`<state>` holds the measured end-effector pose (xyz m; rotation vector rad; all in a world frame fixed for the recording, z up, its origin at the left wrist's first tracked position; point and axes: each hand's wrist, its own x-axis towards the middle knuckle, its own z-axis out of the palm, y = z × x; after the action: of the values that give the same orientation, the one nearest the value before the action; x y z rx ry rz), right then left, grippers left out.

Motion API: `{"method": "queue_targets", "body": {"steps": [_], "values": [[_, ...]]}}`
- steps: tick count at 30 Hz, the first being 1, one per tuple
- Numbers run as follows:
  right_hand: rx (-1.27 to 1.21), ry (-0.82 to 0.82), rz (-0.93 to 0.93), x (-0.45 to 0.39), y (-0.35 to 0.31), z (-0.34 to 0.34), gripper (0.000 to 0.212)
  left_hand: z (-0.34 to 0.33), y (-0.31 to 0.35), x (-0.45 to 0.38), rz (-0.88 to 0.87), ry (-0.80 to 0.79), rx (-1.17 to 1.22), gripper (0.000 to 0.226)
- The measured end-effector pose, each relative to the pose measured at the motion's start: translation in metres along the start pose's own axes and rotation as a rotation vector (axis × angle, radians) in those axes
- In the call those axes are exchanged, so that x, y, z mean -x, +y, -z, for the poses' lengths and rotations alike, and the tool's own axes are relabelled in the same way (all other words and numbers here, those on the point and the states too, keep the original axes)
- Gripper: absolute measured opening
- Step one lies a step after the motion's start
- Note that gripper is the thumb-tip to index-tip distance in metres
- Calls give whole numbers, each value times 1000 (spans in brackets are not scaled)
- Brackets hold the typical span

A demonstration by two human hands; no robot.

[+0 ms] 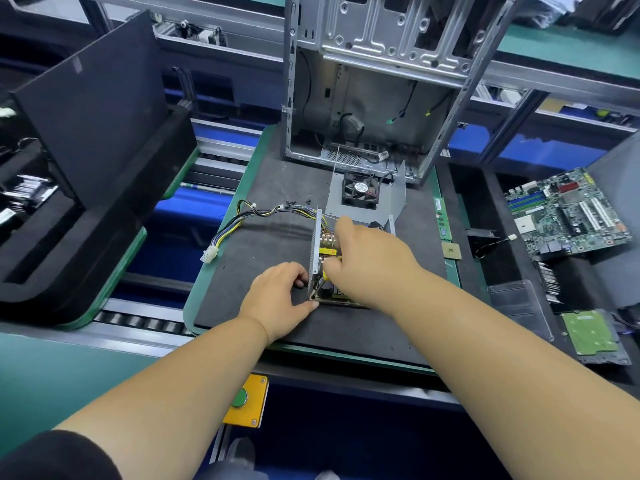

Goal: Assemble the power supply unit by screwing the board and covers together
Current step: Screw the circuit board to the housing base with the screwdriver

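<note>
— Where was the power supply when you looked?

— The power supply unit (pixel 322 271) sat open near the middle of the dark mat (pixel 263 244), its perforated side wall (pixel 316 244) standing upright on the left and the board (pixel 329 252) inside it, partly hidden by the hands. I saw copper-coloured parts and a yellow label on that board.

— And the hands?

— The left hand (pixel 277 299) rested on the mat against the unit's near left corner; its thumb touched the bottom edge and its fingers curled in against the wall. I could not tell whether they pinched anything. The right hand (pixel 367 261) reached over the board with fingers closed round a yellow-handled screwdriver (pixel 327 270), tip pointing down toward the near corner. Only a sliver of the handle showed.

— What lay around it?

— The wire bundle (pixel 263 216) ran left from the unit to a white connector (pixel 210 254). A few small black screws (pixel 298 202) lay on the mat just behind. The cover with the fan (pixel 360 194) sat directly beyond the unit, and past that stood the open computer case (pixel 374 81). Well off to the right I saw a motherboard (pixel 568 216), and below it a green-topped drive (pixel 588 332). A yellow box with a green button (pixel 246 400) sat at the near edge of the bench.
</note>
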<state>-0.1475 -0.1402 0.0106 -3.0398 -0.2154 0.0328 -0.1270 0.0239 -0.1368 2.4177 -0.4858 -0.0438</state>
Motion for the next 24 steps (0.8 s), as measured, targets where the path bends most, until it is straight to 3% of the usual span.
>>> {"method": "queue_targets", "body": {"steps": [3, 9, 13, 24], "values": [[-59, -143, 108, 4, 3, 11, 17, 0, 0, 0, 2, -2, -3, 41], [-38, -172, 198, 13, 0, 14, 24, 0, 0, 0, 2, -1, 1, 41], [-44, -149, 228, 8, 2, 14, 17, 0, 0, 0, 4, -1, -3, 41], [100, -50, 190, -3, -6, 4, 36, -1, 0, -1, -1, 1, 3, 40]]}}
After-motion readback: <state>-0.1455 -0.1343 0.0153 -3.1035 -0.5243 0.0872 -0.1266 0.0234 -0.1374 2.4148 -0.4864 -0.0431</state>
